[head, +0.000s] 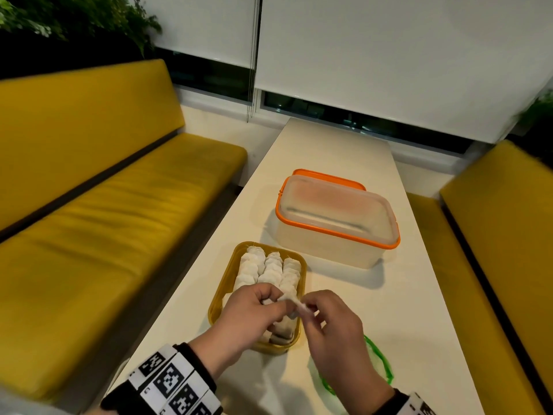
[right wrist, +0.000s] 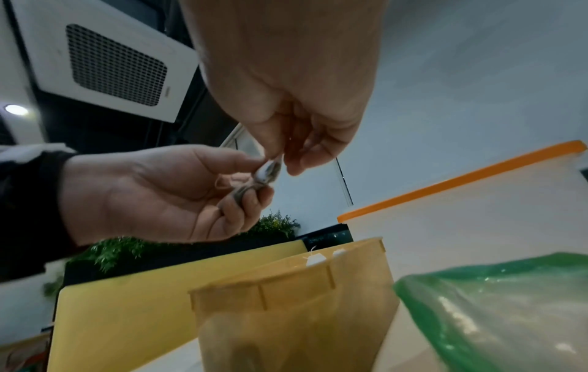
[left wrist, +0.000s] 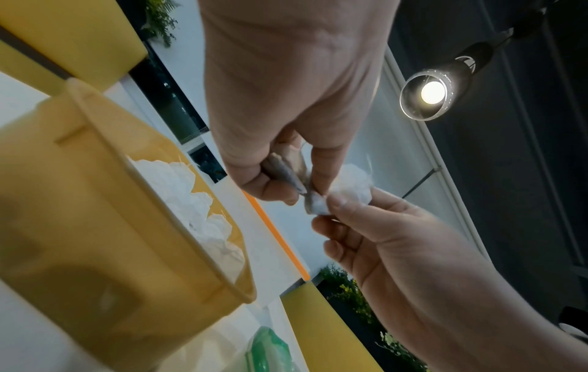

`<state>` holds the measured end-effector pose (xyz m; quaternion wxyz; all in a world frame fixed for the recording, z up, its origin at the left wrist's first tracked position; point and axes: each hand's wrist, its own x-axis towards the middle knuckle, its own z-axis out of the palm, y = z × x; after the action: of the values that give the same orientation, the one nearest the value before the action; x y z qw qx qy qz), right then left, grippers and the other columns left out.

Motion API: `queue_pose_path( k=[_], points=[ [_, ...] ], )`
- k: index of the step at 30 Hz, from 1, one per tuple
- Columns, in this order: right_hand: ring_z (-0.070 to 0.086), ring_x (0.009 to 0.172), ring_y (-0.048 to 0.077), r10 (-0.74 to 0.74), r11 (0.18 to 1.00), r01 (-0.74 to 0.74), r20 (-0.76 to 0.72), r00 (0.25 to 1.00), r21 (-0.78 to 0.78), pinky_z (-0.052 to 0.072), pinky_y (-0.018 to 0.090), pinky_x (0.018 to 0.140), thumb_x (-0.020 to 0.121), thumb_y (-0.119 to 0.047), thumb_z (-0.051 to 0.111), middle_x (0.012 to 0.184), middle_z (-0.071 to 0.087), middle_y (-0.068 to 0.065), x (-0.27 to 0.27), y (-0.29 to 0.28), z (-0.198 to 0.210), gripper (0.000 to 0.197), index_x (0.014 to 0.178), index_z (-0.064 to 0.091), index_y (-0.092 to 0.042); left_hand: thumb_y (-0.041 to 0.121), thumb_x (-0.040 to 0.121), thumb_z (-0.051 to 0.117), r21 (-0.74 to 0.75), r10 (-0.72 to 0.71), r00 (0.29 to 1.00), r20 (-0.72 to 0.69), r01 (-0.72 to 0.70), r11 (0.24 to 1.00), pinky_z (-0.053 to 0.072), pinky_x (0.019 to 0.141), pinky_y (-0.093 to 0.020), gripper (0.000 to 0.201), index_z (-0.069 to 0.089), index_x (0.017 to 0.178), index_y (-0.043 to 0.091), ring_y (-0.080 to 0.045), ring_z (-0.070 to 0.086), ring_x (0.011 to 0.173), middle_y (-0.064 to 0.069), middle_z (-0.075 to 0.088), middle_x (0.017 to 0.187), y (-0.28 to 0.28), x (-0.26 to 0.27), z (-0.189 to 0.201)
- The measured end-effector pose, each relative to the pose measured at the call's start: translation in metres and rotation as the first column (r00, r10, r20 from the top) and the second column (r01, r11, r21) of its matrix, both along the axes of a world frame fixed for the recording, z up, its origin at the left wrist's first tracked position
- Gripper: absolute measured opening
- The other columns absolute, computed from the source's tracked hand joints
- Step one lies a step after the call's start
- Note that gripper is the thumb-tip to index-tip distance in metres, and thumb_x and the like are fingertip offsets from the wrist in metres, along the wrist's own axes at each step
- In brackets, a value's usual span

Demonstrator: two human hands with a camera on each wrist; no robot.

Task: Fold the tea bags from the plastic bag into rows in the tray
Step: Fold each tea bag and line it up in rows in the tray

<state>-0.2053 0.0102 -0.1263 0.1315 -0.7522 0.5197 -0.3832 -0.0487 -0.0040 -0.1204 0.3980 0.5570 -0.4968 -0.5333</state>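
Note:
A yellow tray [head: 226, 283] on the white table holds three rows of folded white tea bags [head: 270, 268]. Just above its near end, both hands meet on one tea bag [head: 295, 304]. My left hand [head: 281, 305] pinches one end between thumb and fingers, and my right hand [head: 306, 310] pinches the other end. In the left wrist view the tea bag [left wrist: 313, 201] looks partly folded, grey at the left hand [left wrist: 286, 181] and white at the right hand [left wrist: 334, 203]. The right wrist view shows the tea bag [right wrist: 268, 173] between my right hand [right wrist: 280, 161] and left hand [right wrist: 254, 183].
A clear plastic bag [head: 381, 363] with a green rim lies right of the tray, partly under my right forearm. Behind the tray stands a translucent box [head: 335, 229] with an orange rim, its lid [head: 329, 176] further back. Yellow benches [head: 104, 220] flank the narrow table.

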Motion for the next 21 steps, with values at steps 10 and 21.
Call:
queue_pose_path(
  k=[10,21],
  points=[
    [0.058,0.084,0.022,0.107,0.911,0.006,-0.251,0.962,0.413,0.041,0.031,0.078,0.091,-0.018,0.049,0.082,0.062,-0.004,0.01,-0.032,0.009,0.012,0.087,0.056,-0.028,0.003,0.088,0.052,0.067,0.109,0.989,0.096,-0.116,0.991,0.05,0.073,-0.023,0.031,0.07,0.091,0.028,-0.018,0.062,0.092,0.001,0.066,0.108,-0.001,0.04,-0.013],
    [0.045,0.109,0.029,0.142,0.959,0.104,-0.762,0.632,0.265,0.026,0.043,0.086,0.075,-0.008,0.054,0.111,0.053,0.004,0.042,-0.031,-0.003,0.041,0.113,0.048,-0.023,0.004,0.081,0.06,0.039,0.028,0.962,0.271,-0.04,0.998,0.045,0.067,-0.013,0.034,0.068,0.096,0.033,-0.009,0.063,0.087,0.007,0.067,0.094,0.004,0.048,-0.014]
  ],
)
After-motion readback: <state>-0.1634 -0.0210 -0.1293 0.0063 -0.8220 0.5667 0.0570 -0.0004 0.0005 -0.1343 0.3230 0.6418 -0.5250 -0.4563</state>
